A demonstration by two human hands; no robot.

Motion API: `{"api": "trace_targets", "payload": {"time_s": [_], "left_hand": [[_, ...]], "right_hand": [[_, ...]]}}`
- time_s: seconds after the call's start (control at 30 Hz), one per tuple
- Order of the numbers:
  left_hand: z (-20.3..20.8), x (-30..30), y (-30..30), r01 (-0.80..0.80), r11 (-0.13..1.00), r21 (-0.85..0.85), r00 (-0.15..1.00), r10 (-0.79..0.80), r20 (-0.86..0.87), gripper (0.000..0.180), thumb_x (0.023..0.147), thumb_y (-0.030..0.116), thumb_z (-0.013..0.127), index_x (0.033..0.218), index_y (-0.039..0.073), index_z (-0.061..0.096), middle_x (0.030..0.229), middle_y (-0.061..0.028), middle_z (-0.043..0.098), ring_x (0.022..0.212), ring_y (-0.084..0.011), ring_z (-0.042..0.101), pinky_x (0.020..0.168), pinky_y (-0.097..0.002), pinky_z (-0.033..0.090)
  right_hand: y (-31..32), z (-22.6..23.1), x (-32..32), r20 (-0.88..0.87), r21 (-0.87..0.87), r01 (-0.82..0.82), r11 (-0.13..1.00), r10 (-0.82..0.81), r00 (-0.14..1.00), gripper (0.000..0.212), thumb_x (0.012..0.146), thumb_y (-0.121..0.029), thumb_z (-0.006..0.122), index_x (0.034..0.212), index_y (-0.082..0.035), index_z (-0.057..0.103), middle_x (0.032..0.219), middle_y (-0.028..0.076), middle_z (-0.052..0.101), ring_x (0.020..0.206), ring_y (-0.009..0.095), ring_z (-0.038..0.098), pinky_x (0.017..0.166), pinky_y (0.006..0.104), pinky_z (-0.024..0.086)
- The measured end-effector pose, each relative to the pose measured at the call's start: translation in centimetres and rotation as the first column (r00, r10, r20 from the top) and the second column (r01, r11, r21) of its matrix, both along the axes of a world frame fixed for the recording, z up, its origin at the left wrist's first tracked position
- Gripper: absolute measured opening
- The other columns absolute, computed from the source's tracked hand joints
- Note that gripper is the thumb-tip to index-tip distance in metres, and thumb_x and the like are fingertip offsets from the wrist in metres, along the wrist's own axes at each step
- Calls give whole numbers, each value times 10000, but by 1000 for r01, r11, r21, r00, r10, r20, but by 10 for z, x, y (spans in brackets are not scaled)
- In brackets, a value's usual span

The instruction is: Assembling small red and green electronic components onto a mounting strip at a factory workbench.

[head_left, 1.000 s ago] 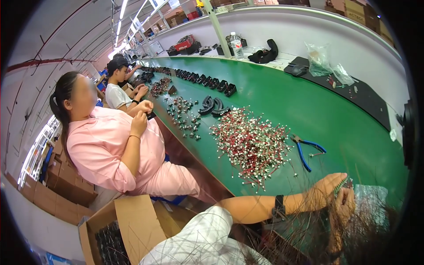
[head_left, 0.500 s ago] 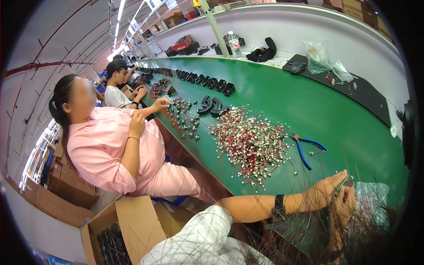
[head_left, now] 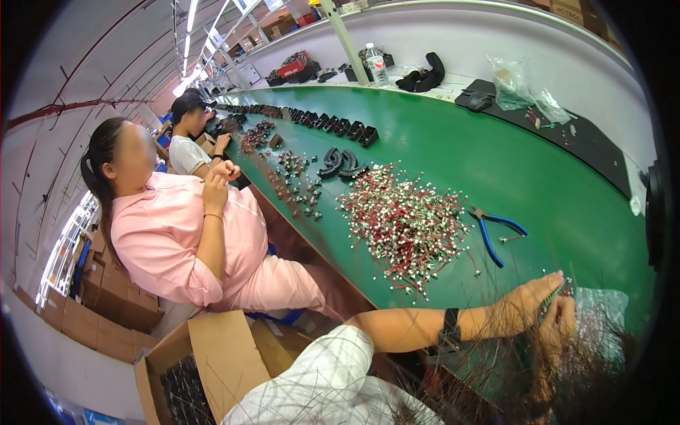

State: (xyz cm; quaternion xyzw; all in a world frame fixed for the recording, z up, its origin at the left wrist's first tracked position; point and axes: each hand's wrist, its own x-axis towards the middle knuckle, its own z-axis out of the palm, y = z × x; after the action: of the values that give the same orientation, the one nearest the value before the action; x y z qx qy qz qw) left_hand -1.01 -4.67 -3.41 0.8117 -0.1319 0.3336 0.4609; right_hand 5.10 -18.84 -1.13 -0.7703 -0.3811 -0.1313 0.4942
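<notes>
At the lower right, my left hand (head_left: 536, 296) grips a narrow green strip (head_left: 550, 300) with a row of small light teeth along it. My right hand (head_left: 562, 320) is up against the strip's near side, fingers closed; strands of hair partly cover it, and what its fingertips hold cannot be made out. Right beside the hands lies a clear plastic bag (head_left: 601, 310). Farther off on the green bench rests a pair of cutting pliers with blue handles (head_left: 490, 237). Left of it spreads a heap of small white connectors with red wires (head_left: 407, 230).
A person in pink (head_left: 188, 234) sits at the left, hands together over the bench edge. Small metal parts (head_left: 301, 180), curved black racks (head_left: 341, 163) and rows of black housings (head_left: 333, 126) lie farther along. An open carton (head_left: 219, 347) stands beside my lap. A black mat (head_left: 567, 138) lies at the back.
The person in pink has drawn one hand back from the metal parts to meet the other. My hands stay together at the strip, with only a slight shift.
</notes>
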Motion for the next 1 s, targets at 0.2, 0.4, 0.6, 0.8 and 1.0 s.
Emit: {"api": "trace_targets", "payload": {"time_s": [0.2,0.4,0.6,0.8,1.0], "left_hand": [[-1,4,1,26,999,-32,998,-24,60,705,778,-131,513,1463,-55,370,1479,-284,430,1354,-442,441,1135,-473,382],[8,1,11,-23,994,-105,1000,21,-15,648,817,-108,520,1449,-54,393,1484,-270,432,1386,-416,416,1152,-445,360],[13,3,24,-126,978,-168,992,122,-34,632,818,-113,504,1439,-32,421,1472,-253,456,1383,-403,427,1150,-431,363],[15,4,25,-162,960,-228,987,154,-52,605,836,-110,493,1433,-32,429,1463,-246,471,1374,-395,446,1139,-414,369],[17,3,27,-197,936,-291,980,190,-53,575,872,-89,506,1437,-20,430,1438,-234,498,1347,-387,480,1112,-411,390]], "right_hand": [[6,7,-5,-24,37,1,999,0,1000,101,985,-36,559,909,26,580,712,69,574,591,133,513,552,296,419],[9,11,-6,-67,-20,9,1000,-10,998,96,981,-37,538,1010,26,605,729,72,569,615,145,516,561,298,418],[4,3,2,-47,-112,-18,994,13,999,209,991,-38,445,1102,49,600,805,107,569,700,175,527,630,329,429],[3,2,4,-51,-61,-79,995,76,996,235,990,-5,422,1126,67,600,793,97,550,691,175,513,630,324,421],[4,14,-6,-148,-36,-137,990,130,980,279,975,20,415,1178,51,604,790,82,545,698,154,507,616,310,413]]}}
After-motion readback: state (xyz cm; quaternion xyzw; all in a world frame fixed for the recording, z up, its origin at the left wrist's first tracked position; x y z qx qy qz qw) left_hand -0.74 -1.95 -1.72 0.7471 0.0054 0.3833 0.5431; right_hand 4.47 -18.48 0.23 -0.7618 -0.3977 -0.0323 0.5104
